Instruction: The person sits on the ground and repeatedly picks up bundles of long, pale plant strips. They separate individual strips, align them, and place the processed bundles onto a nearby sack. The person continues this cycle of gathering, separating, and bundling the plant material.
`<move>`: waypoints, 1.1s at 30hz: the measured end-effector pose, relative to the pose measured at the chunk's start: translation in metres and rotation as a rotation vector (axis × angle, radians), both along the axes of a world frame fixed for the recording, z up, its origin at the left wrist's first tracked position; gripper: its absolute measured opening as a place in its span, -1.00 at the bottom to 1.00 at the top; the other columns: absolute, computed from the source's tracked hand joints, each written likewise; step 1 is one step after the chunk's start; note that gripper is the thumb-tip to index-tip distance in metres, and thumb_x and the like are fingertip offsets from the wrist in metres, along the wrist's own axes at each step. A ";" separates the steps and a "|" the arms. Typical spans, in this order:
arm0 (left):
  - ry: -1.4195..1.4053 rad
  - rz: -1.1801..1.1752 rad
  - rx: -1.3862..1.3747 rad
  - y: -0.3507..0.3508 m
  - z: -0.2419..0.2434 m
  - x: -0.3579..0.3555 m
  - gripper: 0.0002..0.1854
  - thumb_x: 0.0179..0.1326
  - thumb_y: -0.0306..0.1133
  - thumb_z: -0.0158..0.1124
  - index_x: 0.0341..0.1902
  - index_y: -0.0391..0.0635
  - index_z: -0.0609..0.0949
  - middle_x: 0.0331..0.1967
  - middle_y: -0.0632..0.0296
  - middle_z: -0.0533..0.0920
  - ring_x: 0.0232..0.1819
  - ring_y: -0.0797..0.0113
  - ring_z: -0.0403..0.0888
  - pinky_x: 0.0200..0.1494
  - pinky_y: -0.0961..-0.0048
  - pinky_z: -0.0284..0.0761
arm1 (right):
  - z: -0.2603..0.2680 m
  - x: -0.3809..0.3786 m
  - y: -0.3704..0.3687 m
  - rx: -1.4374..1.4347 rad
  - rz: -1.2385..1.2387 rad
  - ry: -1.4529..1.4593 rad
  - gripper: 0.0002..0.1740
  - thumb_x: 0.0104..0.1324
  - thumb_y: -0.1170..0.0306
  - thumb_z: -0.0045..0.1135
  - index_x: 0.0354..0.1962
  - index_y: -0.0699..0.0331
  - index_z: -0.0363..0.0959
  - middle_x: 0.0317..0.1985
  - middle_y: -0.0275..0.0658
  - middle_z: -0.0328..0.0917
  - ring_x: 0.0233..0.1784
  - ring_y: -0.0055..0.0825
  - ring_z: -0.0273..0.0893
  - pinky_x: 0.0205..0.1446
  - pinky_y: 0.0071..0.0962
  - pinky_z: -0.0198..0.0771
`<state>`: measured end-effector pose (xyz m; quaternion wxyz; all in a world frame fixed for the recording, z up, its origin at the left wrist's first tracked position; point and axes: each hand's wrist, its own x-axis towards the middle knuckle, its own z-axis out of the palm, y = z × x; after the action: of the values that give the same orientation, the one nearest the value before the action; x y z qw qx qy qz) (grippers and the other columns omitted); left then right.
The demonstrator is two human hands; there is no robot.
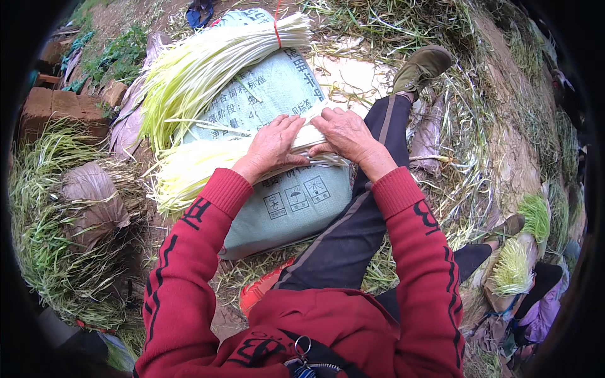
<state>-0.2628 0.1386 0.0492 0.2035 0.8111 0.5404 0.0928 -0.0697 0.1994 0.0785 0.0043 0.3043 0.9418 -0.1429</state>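
Note:
A bundle of pale yellow-white leafy stalks point(203, 165), perhaps blanched chives, lies across a stuffed pale green woven sack point(283, 231). Around its white stem end, my left hand point(279, 144) and my right hand point(342, 134) rest close side by side, fingers curled over the stalks and thumbs towards each other. Beyond them on the same sack lies another bundle point(212, 61), bound near its white end with a red tie point(277, 30). A few loose stalks stick out between the two bundles.
Heaped green leaves point(42, 227) and reddish bricks point(61, 111) are at the left. My outstretched leg point(350, 227) runs along the sack's right side. Plant scraps point(472, 141) litter the ground at right, where more bunched stalks point(513, 269) stand near purple cloth point(543, 312).

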 end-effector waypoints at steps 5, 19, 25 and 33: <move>-0.015 0.027 0.023 -0.006 0.002 -0.001 -0.11 -0.27 -0.03 0.40 0.18 -0.15 0.27 0.13 0.05 0.37 0.21 -0.03 0.23 0.18 0.22 0.23 | -0.002 0.027 -0.015 0.011 -0.466 0.644 -0.17 0.17 -0.28 -0.33 0.06 0.27 0.29 -0.02 -0.02 0.34 0.09 -0.15 0.25 0.17 -0.29 0.15; -0.235 0.086 -0.015 -0.001 -0.006 -0.007 -0.12 -0.19 0.00 0.31 0.25 -0.07 0.23 0.02 -0.09 0.41 0.03 -0.02 0.40 0.07 0.27 0.34 | 0.002 0.021 -0.069 0.284 -0.717 0.681 -0.69 0.10 0.28 0.13 -0.19 0.21 0.43 -0.23 -0.19 0.44 -0.15 -0.24 0.39 -0.09 -0.33 0.32; -0.327 0.084 -0.017 0.000 -0.005 -0.006 -0.29 0.00 -0.08 0.10 0.23 -0.16 0.24 0.05 -0.07 0.41 0.05 0.00 0.39 0.08 0.25 0.31 | -0.018 -0.010 -0.082 0.037 -0.696 0.646 -0.91 0.09 0.35 0.12 -0.45 0.17 0.48 -0.51 -0.24 0.43 -0.40 -0.27 0.45 -0.33 -0.34 0.36; -0.255 0.095 -0.025 -0.001 -0.010 -0.007 -0.35 0.08 -0.09 0.00 0.23 -0.16 0.23 0.06 -0.13 0.40 0.13 0.00 0.33 0.13 0.22 0.25 | -0.026 -0.022 -0.068 -0.080 -0.721 0.337 -0.82 0.06 0.26 0.14 -0.39 0.13 0.54 -0.39 -0.24 0.48 -0.32 -0.24 0.50 -0.26 -0.30 0.39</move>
<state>-0.2695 0.1372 0.0396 0.2761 0.7635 0.5492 0.1981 -0.0917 0.1319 0.0522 -0.1890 0.5871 0.7559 -0.2195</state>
